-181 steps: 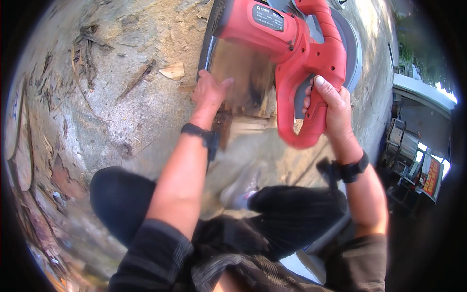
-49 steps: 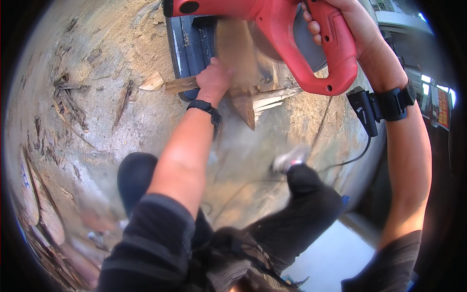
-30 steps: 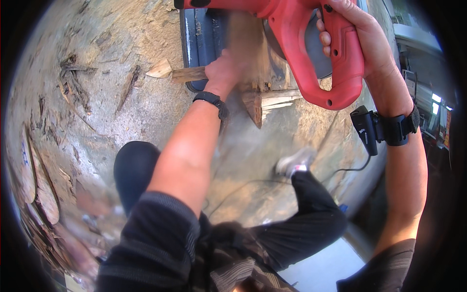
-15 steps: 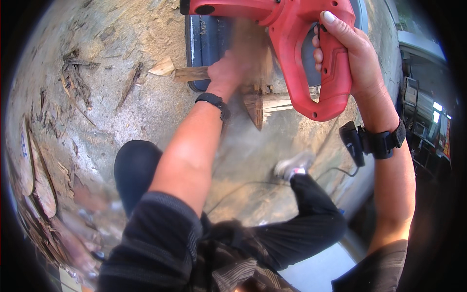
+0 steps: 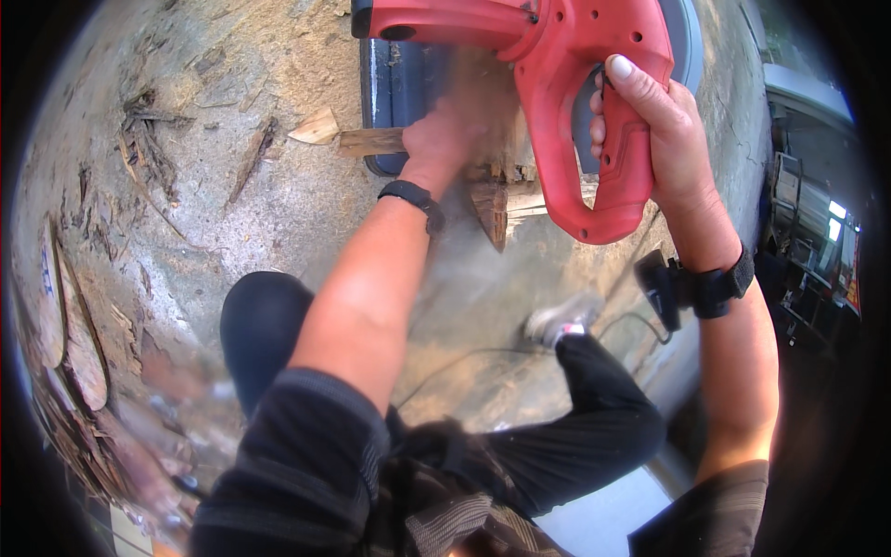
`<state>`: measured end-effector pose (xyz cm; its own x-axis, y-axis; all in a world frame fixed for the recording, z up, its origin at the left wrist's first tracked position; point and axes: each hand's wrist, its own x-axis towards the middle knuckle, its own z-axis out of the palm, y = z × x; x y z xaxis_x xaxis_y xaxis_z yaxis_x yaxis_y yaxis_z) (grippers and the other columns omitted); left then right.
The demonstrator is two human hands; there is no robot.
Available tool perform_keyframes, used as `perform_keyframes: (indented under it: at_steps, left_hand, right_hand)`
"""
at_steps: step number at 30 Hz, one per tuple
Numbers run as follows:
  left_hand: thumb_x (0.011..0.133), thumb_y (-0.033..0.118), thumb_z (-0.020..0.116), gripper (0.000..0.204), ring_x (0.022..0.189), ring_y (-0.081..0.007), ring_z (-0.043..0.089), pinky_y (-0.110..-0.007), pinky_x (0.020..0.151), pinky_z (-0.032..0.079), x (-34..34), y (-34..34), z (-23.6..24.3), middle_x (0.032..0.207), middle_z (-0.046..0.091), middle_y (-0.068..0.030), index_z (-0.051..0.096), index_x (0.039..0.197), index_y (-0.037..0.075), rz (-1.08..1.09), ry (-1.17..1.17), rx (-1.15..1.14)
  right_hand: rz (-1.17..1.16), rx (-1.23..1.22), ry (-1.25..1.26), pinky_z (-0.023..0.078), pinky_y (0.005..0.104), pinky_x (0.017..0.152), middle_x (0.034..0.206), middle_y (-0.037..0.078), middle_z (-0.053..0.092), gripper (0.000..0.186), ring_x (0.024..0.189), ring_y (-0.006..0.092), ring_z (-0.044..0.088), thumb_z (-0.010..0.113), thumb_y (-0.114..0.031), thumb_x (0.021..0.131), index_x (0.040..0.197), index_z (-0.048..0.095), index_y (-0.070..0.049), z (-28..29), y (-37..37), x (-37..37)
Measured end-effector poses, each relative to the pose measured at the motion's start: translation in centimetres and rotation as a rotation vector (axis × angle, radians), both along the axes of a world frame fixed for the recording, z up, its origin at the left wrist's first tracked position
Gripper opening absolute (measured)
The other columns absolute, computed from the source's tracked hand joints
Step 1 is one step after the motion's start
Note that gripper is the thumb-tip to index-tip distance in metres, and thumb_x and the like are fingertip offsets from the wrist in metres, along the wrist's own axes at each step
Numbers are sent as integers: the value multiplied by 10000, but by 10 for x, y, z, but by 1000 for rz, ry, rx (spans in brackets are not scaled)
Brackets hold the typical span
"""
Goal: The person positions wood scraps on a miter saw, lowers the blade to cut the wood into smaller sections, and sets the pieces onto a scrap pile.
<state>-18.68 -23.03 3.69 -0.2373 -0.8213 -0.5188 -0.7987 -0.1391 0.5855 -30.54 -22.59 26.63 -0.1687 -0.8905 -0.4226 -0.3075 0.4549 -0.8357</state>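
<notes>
My right hand [image 5: 670, 135] is wrapped round the rear handle of a red power saw [image 5: 552, 139], thumb lying along the top. A grey rounded disc or guard [image 5: 685, 56] shows at the saw's right side. Under the saw lies a dark blue metal base [image 5: 382, 93]. On its near edge my left hand [image 5: 441, 137] is closed over a strip of wood [image 5: 371, 142], whose end juts out to the left. A brownish blur covers the left fingertips and the saw's underside. Beside that hand, a pointed wood piece [image 5: 490, 213] and pale split wood [image 5: 529, 200] lie close below the saw.
Wood splinters [image 5: 251, 160] and a pale chip [image 5: 316, 127] are scattered on the rough, dusty ground [image 5: 269, 213]. Long slats and scraps [image 5: 79, 343] pile up at the left. A thin cable [image 5: 464, 353] runs past my shoe [image 5: 561, 320]. Cluttered shelving [image 5: 803, 223] stands far right.
My right hand and the saw handle have come slightly down and to the left. My left hand keeps its place on the wood strip, and the whole view has shifted a little.
</notes>
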Motion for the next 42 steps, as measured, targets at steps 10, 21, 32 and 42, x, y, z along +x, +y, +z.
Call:
perform_keyframes:
  at_steps: [10, 21, 32, 42]
  left_hand:
    - [804, 619, 520, 691, 890, -342, 650, -437, 737, 501, 3, 0, -1, 948, 662, -204, 467, 1086, -10, -15, 11, -2]
    - [797, 603, 495, 663, 909, -359, 642, -451, 761, 493, 5, -1, 27, 960, 654, -223, 482, 1058, -6, -30, 24, 8]
    - [848, 532, 400, 595, 921, -394, 630, -482, 786, 481, 7, -1, 10, 978, 642, -247, 490, 1045, -23, 45, 88, -13]
    - [864, 519, 375, 584, 932, -409, 628, -492, 796, 482, 9, 0, 3, 976, 638, -266, 485, 1079, -12, 8, 55, -11]
  right_hand:
    - [26, -62, -45, 468, 250, 521, 640, 55, 582, 286, 558, 130, 578, 659, -273, 843, 790, 588, -1, -29, 19, 3]
    - [74, -147, 20, 490, 272, 583, 683, 57, 626, 338, 591, 121, 593, 694, -283, 815, 926, 585, 18, -73, 40, -4]
    - [46, -223, 59, 494, 275, 611, 743, 51, 641, 374, 613, 117, 593, 729, -264, 787, 979, 577, 18, -117, 56, -4]
    - [17, -258, 22, 490, 303, 779, 962, 103, 669, 415, 852, 147, 612, 723, -219, 780, 1093, 579, 12, -133, 59, -3]
